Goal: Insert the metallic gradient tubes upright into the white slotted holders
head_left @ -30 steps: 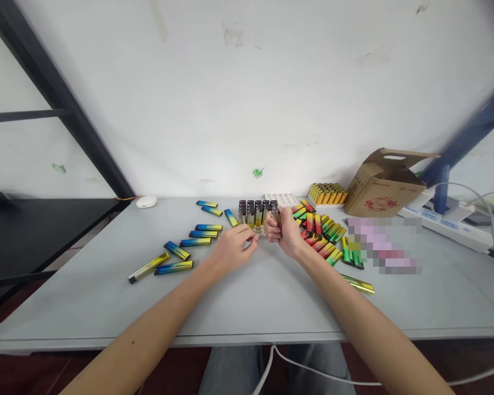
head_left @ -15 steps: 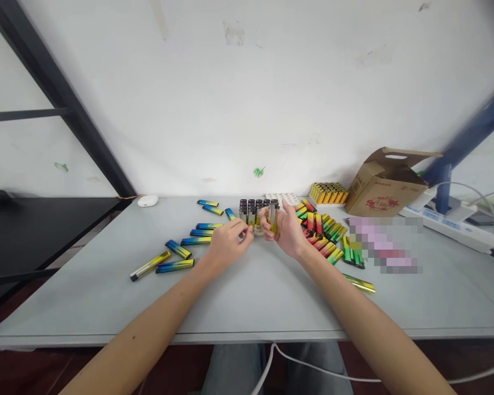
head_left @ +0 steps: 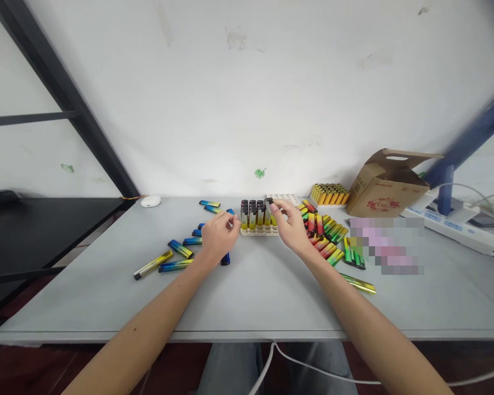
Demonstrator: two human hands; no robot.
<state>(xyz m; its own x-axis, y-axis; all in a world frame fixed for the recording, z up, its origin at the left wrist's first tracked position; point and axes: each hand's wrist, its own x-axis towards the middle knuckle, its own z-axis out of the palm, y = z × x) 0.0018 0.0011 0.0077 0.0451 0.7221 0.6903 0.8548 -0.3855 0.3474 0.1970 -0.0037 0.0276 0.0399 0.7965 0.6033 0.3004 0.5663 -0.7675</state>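
Note:
My right hand [head_left: 291,226] pinches a yellow-and-silver lighter [head_left: 269,208] upright at the right front of a white tray [head_left: 255,232]. Whether its base sits in a hole there I cannot tell. Several lighters [head_left: 252,218] with black tops stand in rows in that tray. Left of the tray, my left hand [head_left: 220,236] has its fingers curled together; anything inside them is hidden. Around it lie blue-and-yellow lighters [head_left: 180,249], and a dark blue end [head_left: 225,259] shows just below its palm. Red and green lighters [head_left: 321,230] lie beyond my right hand.
A second white tray [head_left: 290,197] stands behind. Further right are a full tray of orange-yellow lighters [head_left: 330,194], an open cardboard box [head_left: 379,200] and a white power strip [head_left: 453,229]. A white case [head_left: 150,201] sits at the back left. Cables hang at the front edge.
My right hand has turned over and brought its lighter to the tray. My left hand has drawn back to the left, away from the tray, uncovering its front.

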